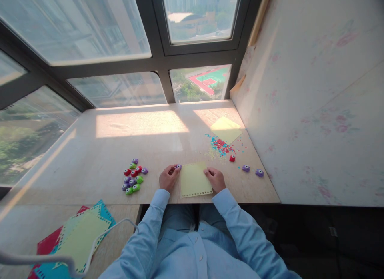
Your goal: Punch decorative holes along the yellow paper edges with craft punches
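A pale yellow sheet of paper (pixel 195 181) lies in front of me, a row of small punched shapes along its near edge. At its upper left corner my left hand (pixel 168 177) pinches a small purple craft punch (pixel 178 167). Whether the paper sits inside the punch's slot is too small to tell. The right edge of the sheet is gripped between the thumb and fingers of my right hand (pixel 216 179). Left of my left hand stands a group of purple, green and red craft punches (pixel 132 181).
Beyond my right hand lie red, blue and yellow paper bits (pixel 221 146), another yellow sheet (pixel 226 129), a red punch (pixel 232 158) and two purple punches (pixel 246 168). Punched coloured sheets (pixel 81 239) and a white cable (pixel 99 241) are at lower left. A wall (pixel 315 111) bounds the right.
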`<state>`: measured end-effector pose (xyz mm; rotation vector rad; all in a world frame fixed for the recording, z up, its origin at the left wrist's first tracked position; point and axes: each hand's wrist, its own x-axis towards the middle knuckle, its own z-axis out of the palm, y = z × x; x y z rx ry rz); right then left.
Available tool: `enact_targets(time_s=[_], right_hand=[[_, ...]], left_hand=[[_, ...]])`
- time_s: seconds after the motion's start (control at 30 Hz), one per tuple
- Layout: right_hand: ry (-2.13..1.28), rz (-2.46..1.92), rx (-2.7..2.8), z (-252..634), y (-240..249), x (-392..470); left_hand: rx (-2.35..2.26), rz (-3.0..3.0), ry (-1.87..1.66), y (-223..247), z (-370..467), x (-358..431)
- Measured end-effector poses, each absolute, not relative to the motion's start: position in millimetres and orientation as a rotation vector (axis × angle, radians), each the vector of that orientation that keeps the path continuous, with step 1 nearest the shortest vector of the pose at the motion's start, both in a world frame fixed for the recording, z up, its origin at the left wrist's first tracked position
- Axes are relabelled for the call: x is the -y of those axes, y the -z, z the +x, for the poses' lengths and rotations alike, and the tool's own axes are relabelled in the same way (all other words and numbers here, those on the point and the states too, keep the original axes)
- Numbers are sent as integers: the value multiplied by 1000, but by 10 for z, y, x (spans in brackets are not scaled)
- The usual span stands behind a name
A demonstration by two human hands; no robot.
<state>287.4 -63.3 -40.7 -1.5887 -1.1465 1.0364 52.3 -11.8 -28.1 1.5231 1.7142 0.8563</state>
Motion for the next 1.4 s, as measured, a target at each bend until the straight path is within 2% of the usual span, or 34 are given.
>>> enact_targets(time_s=[0.4,0.47,0.57,0.67,0.9,1.4], right_hand=[[-944,-1631,1146,2871,439,666],[-793,-1672,1191,2897,409,702],[-393,-1700,1413,2959,344,735],[-244,-1602,1678,3012,303,706],[-259,-1382,2172,2972,425,588],[-232,-1433,2183,2939,387,581]], left_hand=[[-1628,1439,-871,245,520,191],[-1645,1414,-874,230,522,189],[-1672,1371,-860,194,538,164],[-1691,1344,-836,167,554,111],[-1649,1387,-805,208,515,50],[-1665,1429,-768,218,512,79]])
